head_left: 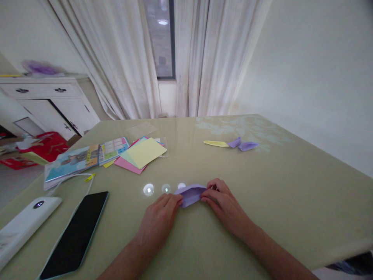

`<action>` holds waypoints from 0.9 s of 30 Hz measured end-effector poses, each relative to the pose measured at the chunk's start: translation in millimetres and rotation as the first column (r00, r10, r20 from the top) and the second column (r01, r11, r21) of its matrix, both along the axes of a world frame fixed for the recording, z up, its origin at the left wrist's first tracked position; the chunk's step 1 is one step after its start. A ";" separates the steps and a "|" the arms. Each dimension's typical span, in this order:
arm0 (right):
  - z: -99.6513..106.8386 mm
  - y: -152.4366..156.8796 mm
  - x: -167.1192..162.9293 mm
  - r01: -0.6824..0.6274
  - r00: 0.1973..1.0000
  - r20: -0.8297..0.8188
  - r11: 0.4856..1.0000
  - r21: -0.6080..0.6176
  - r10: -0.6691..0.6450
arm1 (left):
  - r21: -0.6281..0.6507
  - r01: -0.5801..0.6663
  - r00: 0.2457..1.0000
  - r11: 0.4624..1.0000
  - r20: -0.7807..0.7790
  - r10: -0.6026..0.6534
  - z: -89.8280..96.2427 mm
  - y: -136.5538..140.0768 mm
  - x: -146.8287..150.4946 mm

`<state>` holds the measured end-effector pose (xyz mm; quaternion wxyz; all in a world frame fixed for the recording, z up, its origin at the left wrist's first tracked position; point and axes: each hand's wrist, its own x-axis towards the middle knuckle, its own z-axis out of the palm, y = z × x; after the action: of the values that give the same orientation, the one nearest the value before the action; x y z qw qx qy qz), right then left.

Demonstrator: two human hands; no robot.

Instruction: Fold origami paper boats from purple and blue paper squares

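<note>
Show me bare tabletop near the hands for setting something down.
Bare: right of the right hand toward the table edge, below the folded paper pieces. Crowded: the left, with phone, power bank and colored paper stack.

Two hands rest on a green table. The left hand and the right hand each pinch one end of a folded purple paper that lies flat between them. Farther back lies a stack of colored paper, with a booklet next to it. A black phone and a white power bank lie on the left. Small folded paper pieces, yellow and purple, sit far back on the right. White curtains hang behind the table.
</note>
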<state>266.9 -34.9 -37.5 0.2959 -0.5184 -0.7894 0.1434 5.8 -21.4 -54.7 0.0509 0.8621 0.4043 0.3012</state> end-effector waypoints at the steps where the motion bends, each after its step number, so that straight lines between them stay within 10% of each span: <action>1: -0.7 1.1 0.9 0.006 1.000 -0.014 1.000 0.000 -0.006 | 0.014 0.015 1.000 1.000 -0.012 -0.015 1.5 -0.4 0.4; 12: -2.8 6.7 -0.4 0.015 1.000 -0.003 0.999 0.035 -0.015 | 0.061 -0.039 0.998 0.997 -0.049 0.042 -0.1 0.6 1.8; 27: 5.3 7.0 17.8 -0.037 0.988 -0.149 0.998 -0.048 0.029 | -0.204 -0.001 0.980 0.979 0.196 0.042 10.0 8.9 -3.4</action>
<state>284.6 -27.9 -32.2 0.3382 -0.5004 -0.7698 0.2064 2.3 -12.4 -44.7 0.1754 0.8134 0.4353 0.3437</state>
